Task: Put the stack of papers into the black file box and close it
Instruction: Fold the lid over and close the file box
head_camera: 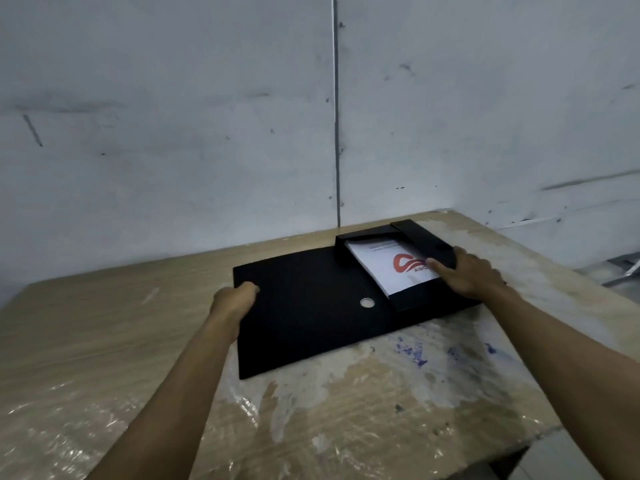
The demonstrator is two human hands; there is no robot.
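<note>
A black file box point(408, 233) lies open on the wooden table point(104, 334). Its wide lid flap point(304, 313), with a round silver snap point(367, 302), is spread flat toward the left. A stack of white papers point(391, 268) with a red logo lies inside the box tray. My left hand point(233, 301) grips the flap's left edge. My right hand point(467, 271) rests on the box's right wall, with fingers pressing down on the top sheet.
The table stands in a corner against pale grey walls point(173, 133). Its top is worn, with white patches, blue paint marks point(412, 351) and crinkled plastic film point(86, 427) near the front. The table's right edge drops to the floor point(616, 268).
</note>
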